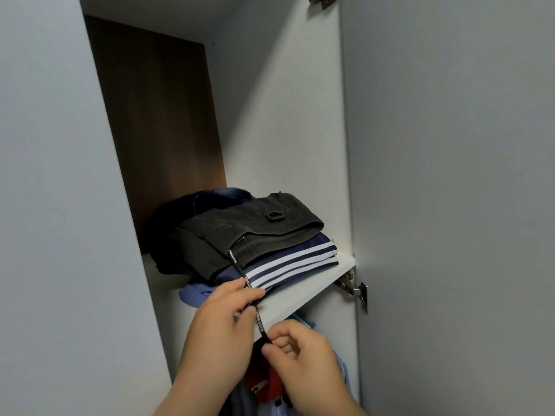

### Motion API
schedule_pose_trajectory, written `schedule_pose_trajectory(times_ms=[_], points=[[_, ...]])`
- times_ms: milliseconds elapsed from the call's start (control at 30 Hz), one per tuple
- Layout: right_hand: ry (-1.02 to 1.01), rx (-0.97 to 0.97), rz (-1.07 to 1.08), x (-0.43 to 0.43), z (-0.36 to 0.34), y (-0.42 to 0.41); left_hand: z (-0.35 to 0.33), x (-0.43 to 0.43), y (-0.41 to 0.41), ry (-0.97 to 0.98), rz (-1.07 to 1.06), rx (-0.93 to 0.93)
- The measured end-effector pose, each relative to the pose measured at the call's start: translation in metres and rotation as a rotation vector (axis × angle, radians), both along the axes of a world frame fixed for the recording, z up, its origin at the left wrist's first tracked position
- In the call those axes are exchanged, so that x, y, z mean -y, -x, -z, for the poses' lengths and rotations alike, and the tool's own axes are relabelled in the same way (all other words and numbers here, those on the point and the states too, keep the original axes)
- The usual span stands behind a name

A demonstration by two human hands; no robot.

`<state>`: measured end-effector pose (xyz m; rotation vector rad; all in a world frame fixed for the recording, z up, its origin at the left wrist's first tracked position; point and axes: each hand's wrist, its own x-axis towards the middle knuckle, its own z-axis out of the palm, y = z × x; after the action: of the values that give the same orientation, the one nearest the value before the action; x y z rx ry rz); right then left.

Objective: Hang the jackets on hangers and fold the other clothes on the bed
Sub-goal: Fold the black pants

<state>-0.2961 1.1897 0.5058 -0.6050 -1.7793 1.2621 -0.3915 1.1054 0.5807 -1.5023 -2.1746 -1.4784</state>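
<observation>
A person's right hand (303, 358) and left hand (219, 322) each pinch a black cord (237, 264) between curled fingers (255, 293), the right at its lower end, the left higher up. The cord runs up beyond the fingers to folded dark trousers (258, 226), which top a striped garment (294, 259) on a wardrobe shelf (300, 295) just past the left fingers. The stack looks soft, light and apt to slump, so it is probably best gripped under its folded edge, not hauled by the thin cord.
</observation>
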Motion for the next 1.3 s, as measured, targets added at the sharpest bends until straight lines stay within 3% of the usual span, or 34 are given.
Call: schedule_pose_trajectory(times_ms=[100,167,233,400,500,600,767,900,967,1300], points=[[-0.388,-0.034,0.272,-0.015,-0.018,-0.015,0.003,-0.006,0.003,0.229,-0.104,-0.355],[-0.740,-0.023,0.488,-0.027,-0.040,-0.023,-0.002,-0.009,0.001,0.312,-0.225,-0.439],[-0.893,-0.008,0.572,-0.040,-0.063,-0.023,-0.016,-0.014,-0.003,0.313,-0.349,-0.461],[-0.880,-0.134,0.590,-0.073,-0.132,-0.003,-0.063,-0.036,0.000,0.203,-0.455,-0.392],[-0.895,-0.074,0.469,-0.098,-0.167,0.022,-0.080,-0.047,0.008,0.129,-0.516,-0.308],[-0.771,0.012,0.320,-0.125,-0.189,0.054,-0.089,-0.059,0.013,0.093,-0.543,-0.210],[-0.657,0.264,0.158,-0.157,-0.172,0.093,-0.076,-0.074,0.022,0.098,-0.547,-0.159],[-0.760,0.405,0.171,-0.169,-0.155,0.103,-0.056,-0.087,0.027,0.137,-0.562,-0.379],[-0.799,0.482,0.213,-0.171,-0.152,0.103,-0.050,-0.093,0.025,0.206,-0.509,-0.377],[-0.846,0.623,0.134,-0.177,-0.147,0.090,-0.041,-0.102,0.027,0.297,-0.500,-0.333]])
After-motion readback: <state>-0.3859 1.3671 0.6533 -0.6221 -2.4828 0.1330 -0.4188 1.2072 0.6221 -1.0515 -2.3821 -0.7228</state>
